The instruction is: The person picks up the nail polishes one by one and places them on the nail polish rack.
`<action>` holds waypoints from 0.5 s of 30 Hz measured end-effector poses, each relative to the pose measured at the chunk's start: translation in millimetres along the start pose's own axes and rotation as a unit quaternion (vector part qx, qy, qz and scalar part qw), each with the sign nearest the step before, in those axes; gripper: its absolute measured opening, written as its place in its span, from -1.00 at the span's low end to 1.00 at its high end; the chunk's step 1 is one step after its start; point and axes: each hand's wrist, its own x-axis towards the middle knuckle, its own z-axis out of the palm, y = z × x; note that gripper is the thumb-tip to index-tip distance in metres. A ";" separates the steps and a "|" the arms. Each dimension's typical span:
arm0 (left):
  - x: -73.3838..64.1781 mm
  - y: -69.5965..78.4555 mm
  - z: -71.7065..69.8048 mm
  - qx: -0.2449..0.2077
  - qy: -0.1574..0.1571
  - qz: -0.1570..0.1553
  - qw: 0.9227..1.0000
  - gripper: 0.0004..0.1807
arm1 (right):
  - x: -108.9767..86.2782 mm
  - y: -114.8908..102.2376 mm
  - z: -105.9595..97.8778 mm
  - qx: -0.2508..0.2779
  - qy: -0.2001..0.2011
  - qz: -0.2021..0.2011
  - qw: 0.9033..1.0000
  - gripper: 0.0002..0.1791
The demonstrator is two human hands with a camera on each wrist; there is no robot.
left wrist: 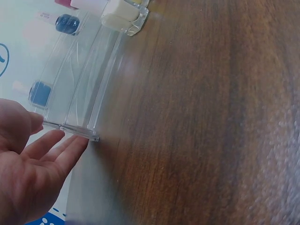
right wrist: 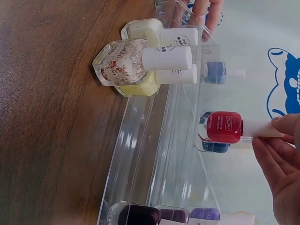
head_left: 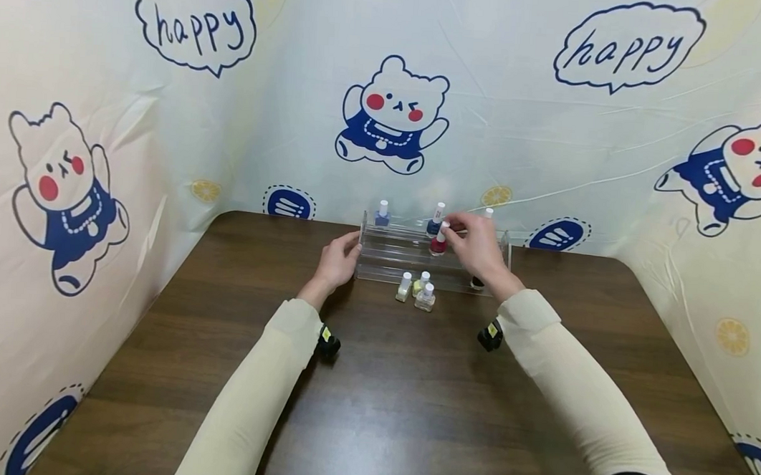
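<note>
My right hand (head_left: 480, 246) pinches the white cap of a red nail polish bottle (right wrist: 224, 127), held upright over the clear stepped rack (head_left: 392, 254). Fingers of my left hand (left wrist: 40, 161) touch the rack's left end. On the top tier stand a light blue polish (head_left: 382, 215) at the left and a dark blue polish (head_left: 434, 224) just behind the red one. At the rack's right end, a black polish (right wrist: 139, 215) and purple ones (right wrist: 205, 213) appear in the right wrist view; my right arm mostly hides them from the head view.
In front of the rack, on the brown wooden table (head_left: 385, 403), stand a speckled polish (right wrist: 123, 62) and two pale yellow bottles (head_left: 404, 287). Behind the table hangs a printed cloth (head_left: 508, 144), close to the rack's back.
</note>
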 end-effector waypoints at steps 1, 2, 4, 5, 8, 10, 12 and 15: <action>0.0 -0.2 0.1 0.000 0.000 0.000 1.000 -0.51 | 0.6 0.0 0.9 -0.001 -0.001 -0.001 1.000 -0.76; -0.1 -0.2 0.1 0.000 -0.001 -0.001 1.000 -0.51 | 1.2 0.1 1.6 -0.003 -0.002 -0.001 1.000 -0.76; -0.1 -0.1 0.1 -0.001 -0.002 -0.001 1.000 -0.51 | 2.5 0.3 3.3 -0.004 -0.004 -0.001 1.000 -0.76; -0.1 0.0 0.0 -0.002 -0.002 -0.002 1.000 -0.51 | 3.1 0.3 4.0 -0.004 -0.005 0.001 1.000 -0.76; 0.2 0.0 -0.2 -0.002 -0.002 -0.002 1.000 -0.51 | 4.4 0.2 5.9 -0.001 -0.008 0.004 1.000 -0.77; 0.7 -0.4 -0.2 -0.001 -0.001 -0.002 1.000 -0.51 | 5.7 0.8 7.4 -0.003 -0.008 0.007 1.000 -0.78; 0.9 -0.5 -0.2 0.000 -0.001 -0.001 1.000 -0.51 | 7.0 1.5 9.0 -0.007 -0.007 0.010 1.000 -0.79; 0.8 -0.3 0.0 0.000 0.000 -0.001 1.000 -0.52 | 8.5 3.4 11.6 -0.013 -0.004 0.014 1.000 -0.80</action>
